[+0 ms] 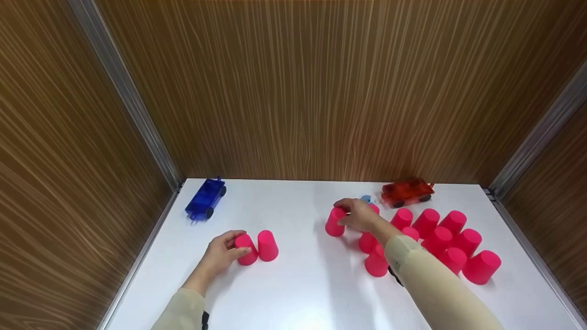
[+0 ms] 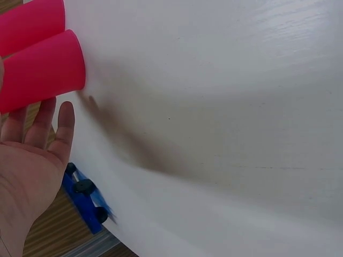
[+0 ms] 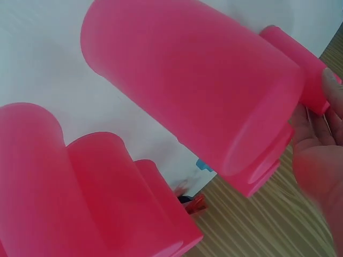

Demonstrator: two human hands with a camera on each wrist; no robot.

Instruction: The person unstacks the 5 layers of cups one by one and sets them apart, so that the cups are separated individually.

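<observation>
My left hand [image 1: 237, 243] holds an upside-down pink cup [image 1: 247, 252] at the table's front left, thumb in front and fingers round its back. This cup [image 2: 43, 69] stands against a second pink cup [image 1: 267, 246]. The left wrist view shows my left hand [image 2: 32, 160] with fingertips at the cup's side. My right hand [image 1: 348, 215] grips another upside-down pink cup [image 1: 334, 223] from above, at the left edge of a cluster of several pink cups [image 1: 440, 238]. That gripped cup [image 3: 187, 91] fills the right wrist view, with my right hand [image 3: 321, 155] at its right edge.
A blue toy car [image 1: 205, 198] lies at the back left of the white table [image 1: 298, 284]. A red toy car [image 1: 407, 191] sits at the back right, with a small blue piece [image 1: 365, 199] beside it. Wood-grain walls close in three sides.
</observation>
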